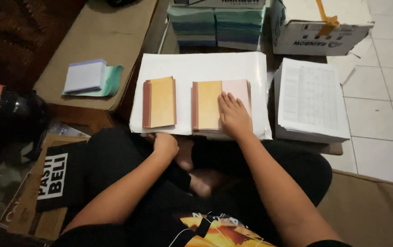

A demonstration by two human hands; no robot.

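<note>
Booklet (219, 106) with pink sheet lies near the white board's (196, 66) front edge; right hand (234, 116) rests flat on it, fingers spread. Left hand (165, 145), curled, grips that edge. Second booklet (160, 102) lies apart. Pressing evenly should keep sheets aligned.

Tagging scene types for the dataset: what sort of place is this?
Likely a small home print or bookbinding workspace on the floor: bound booklets on white sheets, a printed paper stack, cartons on tile.
</note>
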